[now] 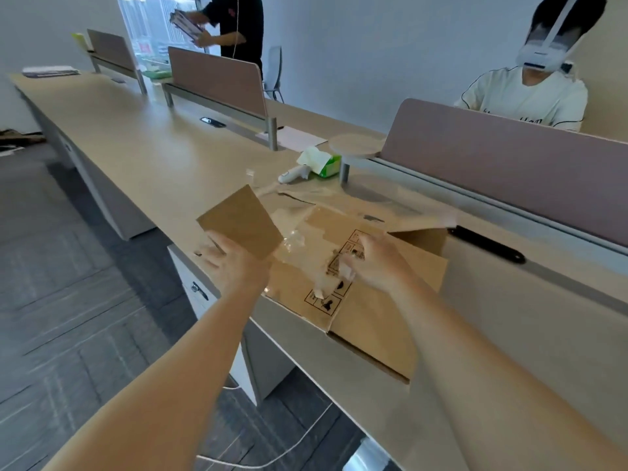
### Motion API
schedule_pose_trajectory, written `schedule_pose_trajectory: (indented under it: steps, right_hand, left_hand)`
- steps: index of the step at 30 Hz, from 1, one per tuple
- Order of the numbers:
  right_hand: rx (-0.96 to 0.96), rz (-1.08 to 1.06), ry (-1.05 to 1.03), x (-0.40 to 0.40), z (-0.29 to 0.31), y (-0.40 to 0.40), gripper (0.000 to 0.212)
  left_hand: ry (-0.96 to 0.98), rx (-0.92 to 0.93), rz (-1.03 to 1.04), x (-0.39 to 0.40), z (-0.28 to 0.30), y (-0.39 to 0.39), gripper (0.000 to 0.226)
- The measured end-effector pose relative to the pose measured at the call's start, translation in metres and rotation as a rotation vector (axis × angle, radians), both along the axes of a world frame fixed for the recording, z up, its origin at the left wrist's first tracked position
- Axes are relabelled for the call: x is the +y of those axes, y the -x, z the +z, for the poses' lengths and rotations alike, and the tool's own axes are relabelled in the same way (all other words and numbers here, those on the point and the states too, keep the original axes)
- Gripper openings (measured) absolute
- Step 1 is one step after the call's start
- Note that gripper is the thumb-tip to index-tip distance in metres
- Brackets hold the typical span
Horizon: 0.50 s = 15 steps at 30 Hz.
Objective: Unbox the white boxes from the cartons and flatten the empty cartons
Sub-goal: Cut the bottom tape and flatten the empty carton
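A brown carton (380,321) lies flattened on the near edge of the desk (142,154), printed handling symbols facing up and clear tape peeling across its top. One flap (241,220) stands up at its left end. My left hand (234,263) grips that raised flap from below. My right hand (377,263) rests on the carton's top by the symbols, its fingers bent over a strip of torn tape; I cannot tell whether it pinches the tape. No white boxes are in view.
A green tissue pack (323,161) and a white handheld tool (294,174) lie beyond the carton. Pink divider screens (509,171) line the desk's far side. One person sits behind the right screen; another stands at the back. A black cable slot (489,244) is right of the carton.
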State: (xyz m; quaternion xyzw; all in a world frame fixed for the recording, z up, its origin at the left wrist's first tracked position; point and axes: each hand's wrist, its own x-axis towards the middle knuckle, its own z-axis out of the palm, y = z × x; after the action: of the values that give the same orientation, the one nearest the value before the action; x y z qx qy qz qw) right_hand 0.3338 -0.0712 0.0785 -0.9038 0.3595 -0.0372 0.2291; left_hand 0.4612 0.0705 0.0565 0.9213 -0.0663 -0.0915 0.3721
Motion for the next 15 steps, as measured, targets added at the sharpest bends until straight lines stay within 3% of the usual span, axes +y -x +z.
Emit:
schedule_pose_trajectory:
  steps: [4, 15]
  right_hand:
    - [0.039, 0.019, 0.023, -0.001, -0.009, -0.004, 0.054]
    - [0.123, -0.088, 0.050, -0.026, -0.052, -0.021, 0.060]
  left_hand:
    - [-0.134, -0.186, -0.167, 0.008, 0.000, -0.005, 0.095]
    - [-0.431, -0.276, -0.701, -0.041, -0.031, -0.044, 0.070]
